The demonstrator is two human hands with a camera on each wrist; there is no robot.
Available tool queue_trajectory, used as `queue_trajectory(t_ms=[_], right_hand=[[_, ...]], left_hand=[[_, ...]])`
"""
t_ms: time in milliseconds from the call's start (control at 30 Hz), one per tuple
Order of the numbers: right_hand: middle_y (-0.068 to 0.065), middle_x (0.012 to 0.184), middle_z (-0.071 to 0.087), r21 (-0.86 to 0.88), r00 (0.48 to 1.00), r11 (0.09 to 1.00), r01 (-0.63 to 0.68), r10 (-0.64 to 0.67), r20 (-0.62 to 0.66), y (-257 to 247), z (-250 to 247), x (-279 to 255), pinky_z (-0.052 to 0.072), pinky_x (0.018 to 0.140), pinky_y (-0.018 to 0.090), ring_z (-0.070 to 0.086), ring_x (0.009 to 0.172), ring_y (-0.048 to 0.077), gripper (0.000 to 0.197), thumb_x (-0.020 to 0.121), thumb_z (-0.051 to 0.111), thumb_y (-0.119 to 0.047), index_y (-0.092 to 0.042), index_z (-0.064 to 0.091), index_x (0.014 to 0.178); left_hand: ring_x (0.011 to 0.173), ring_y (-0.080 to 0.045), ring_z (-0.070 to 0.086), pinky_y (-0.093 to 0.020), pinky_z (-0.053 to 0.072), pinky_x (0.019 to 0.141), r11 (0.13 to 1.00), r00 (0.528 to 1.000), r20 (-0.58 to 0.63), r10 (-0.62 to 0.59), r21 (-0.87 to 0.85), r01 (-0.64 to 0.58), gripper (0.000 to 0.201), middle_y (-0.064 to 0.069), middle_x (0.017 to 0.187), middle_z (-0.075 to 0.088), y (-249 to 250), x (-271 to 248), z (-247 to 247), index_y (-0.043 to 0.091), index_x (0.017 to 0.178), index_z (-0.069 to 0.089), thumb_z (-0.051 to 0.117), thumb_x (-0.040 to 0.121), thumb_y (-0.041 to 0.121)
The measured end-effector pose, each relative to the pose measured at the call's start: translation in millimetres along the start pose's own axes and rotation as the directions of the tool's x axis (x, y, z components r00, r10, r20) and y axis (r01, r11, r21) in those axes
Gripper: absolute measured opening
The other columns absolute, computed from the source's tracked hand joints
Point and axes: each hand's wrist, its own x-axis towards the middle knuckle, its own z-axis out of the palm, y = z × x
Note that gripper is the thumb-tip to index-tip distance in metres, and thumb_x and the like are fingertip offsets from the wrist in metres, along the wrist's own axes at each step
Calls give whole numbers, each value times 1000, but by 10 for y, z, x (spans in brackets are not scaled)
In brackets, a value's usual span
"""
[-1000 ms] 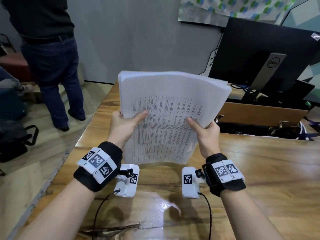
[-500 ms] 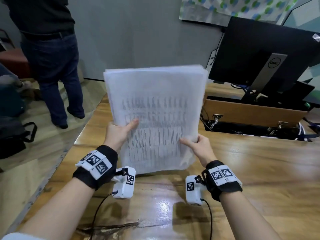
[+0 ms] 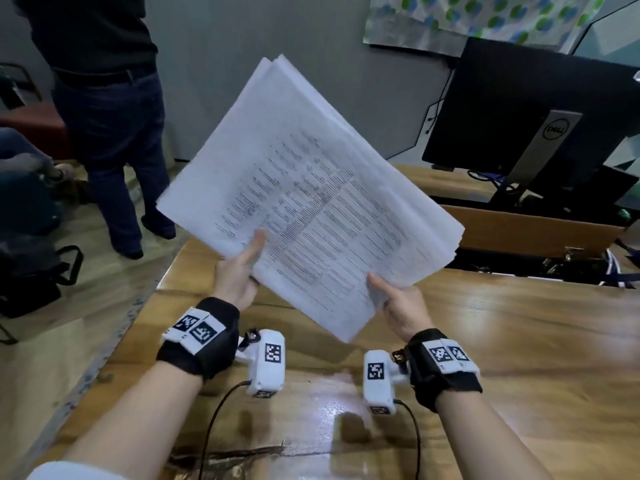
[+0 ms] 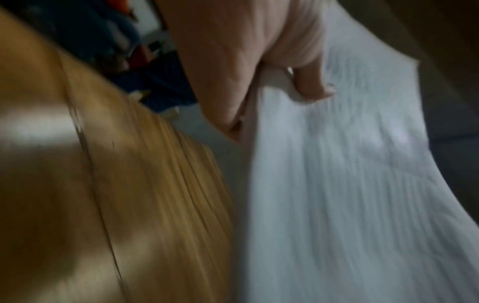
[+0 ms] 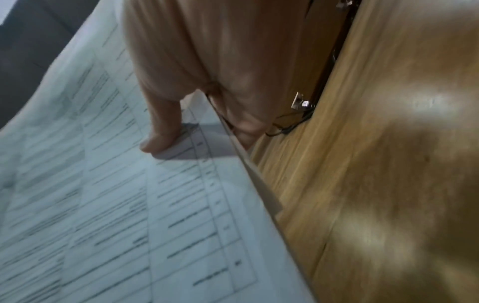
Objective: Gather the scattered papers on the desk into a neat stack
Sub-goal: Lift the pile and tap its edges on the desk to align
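Paper stack held clear above the worktop, long axis tilted up-left to down-right, left hand and right hand each pinching its near edges, lowest corner between them.

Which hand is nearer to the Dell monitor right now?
Right. The right hand grips the paper stack at its near right edge, on the side where the monitor stands at the back right. The left hand grips the stack's left edge, farther away.
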Motion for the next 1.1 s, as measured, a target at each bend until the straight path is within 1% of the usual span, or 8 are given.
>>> queue_trajectory(t_ms=[100,200,333,433,567,800,967,1100], right_hand=[[9,113,66,-142,989,988,57,-76,-127,-53,-290,51,46,99,37,60,110,24,46,72,76,-11,0,61,114],[9,100,67,-202,976,970,138,-168,-140,-105,-450,30,50,88,39,61,100,25,33,76,71,0,-4,61,107],[4,85,65,-265,964,938,222,-252,-84,-215,-411,11,52,68,30,59,83,21,18,79,66,5,-10,63,89],[-1,90,65,-282,951,917,282,-306,-44,-287,-335,38,53,59,14,61,81,11,24,81,65,4,-6,60,102],[-4,92,67,-285,939,904,318,-342,-37,-302,-377,50,55,62,11,66,74,-3,31,76,69,6,-14,63,98],[12,106,70,-289,960,932,221,-260,-107,-142,-487,-5,52,74,29,68,95,23,74,47,90,-28,1,63,110],[0,93,67,-238,939,938,250,-296,-177,-208,-397,-9,51,69,22,66,78,4,25,73,75,-3,-14,63,92],[-5,89,65,-248,916,921,301,-351,-194,-233,-299,4,53,71,24,64,80,7,21,79,69,-6,-24,60,83]], left_hand=[[85,-14,71,-32,59,79,994,989,-106,103,38,-99,23,-3,105,74,160,122,-262,13,101,64,64,80,4],[64,-10,72,-22,58,56,956,995,-24,102,280,-91,35,3,75,77,240,184,-460,18,101,64,58,80,-10],[99,-28,60,-35,53,77,751,998,60,8,658,-46,51,-16,111,64,126,219,-383,5,118,56,61,72,-15],[87,-21,59,-23,51,71,754,988,40,152,641,-142,26,-3,89,66,54,191,-229,12,84,64,65,72,-11],[86,-12,60,-26,48,80,790,969,53,243,568,-229,34,8,84,63,36,124,-251,25,78,61,72,69,-7],[65,4,67,-12,53,64,798,975,62,212,565,-209,29,15,62,73,-116,50,-489,17,77,65,77,64,-5],[67,3,67,-13,54,64,808,967,39,251,541,-231,28,10,70,72,-138,25,-410,19,79,65,78,66,-2],[76,-2,66,-12,54,64,819,962,31,271,518,-247,29,3,88,69,-125,34,-295,14,93,67,79,67,7]])
